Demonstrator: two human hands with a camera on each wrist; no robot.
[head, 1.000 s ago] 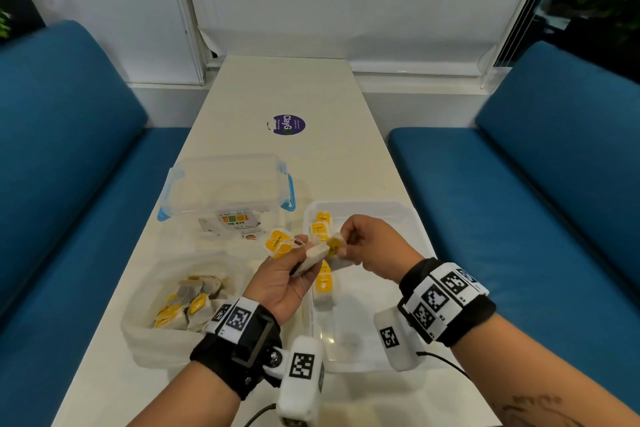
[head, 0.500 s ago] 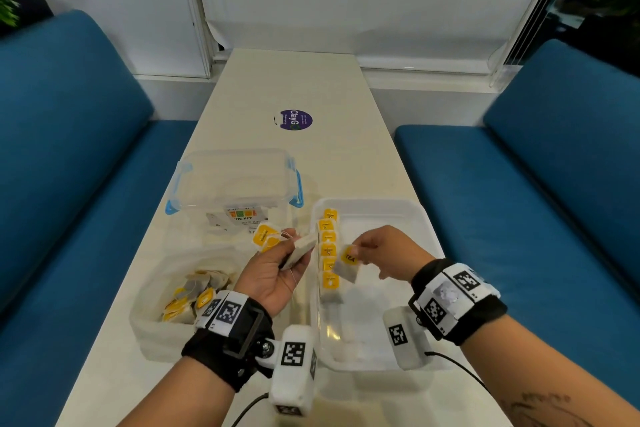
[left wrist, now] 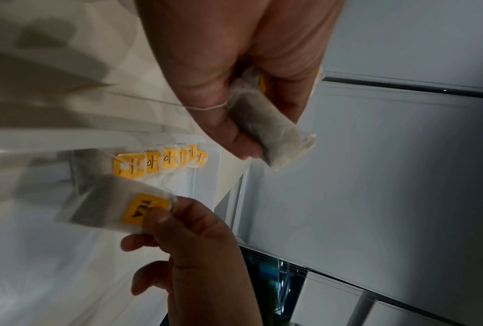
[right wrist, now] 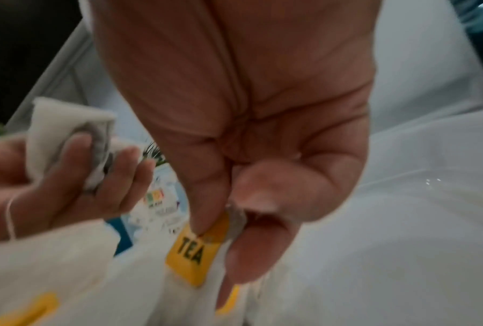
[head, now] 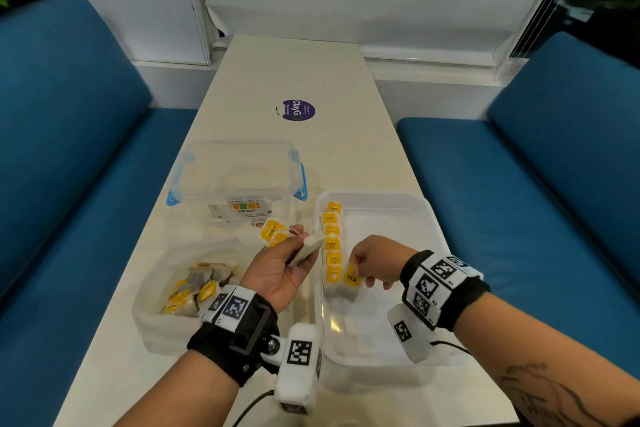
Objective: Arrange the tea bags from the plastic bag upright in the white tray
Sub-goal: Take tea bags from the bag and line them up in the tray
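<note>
A white tray [head: 426, 218] sits at the right on the table, with a row of several upright tea bags [head: 333, 243] along its left wall. My right hand [head: 372, 262] pinches a tea bag with a yellow TEA tag [head: 351, 277] at the near end of that row, low inside the tray. My left hand [head: 282, 263] is raised beside the tray's left wall and grips a small bunch of tea bags [head: 306, 248], their yellow tags [head: 273, 234] sticking out. In the left wrist view the bunch [left wrist: 274, 130] is between thumb and fingers. The clear plastic bag [head: 173, 288] holds more tea bags.
A clear lidded box with blue clips [head: 239, 177] stands behind the bag. A purple round sticker [head: 298, 110] lies farther up the table. Blue sofas [head: 554, 184] flank the table on both sides. White camera units hang from both wrists near the tray's front edge.
My right hand took one tea bag from the bunch in my left hand and carried it down into the tray, to the near end of the row. The left hand stayed put.
</note>
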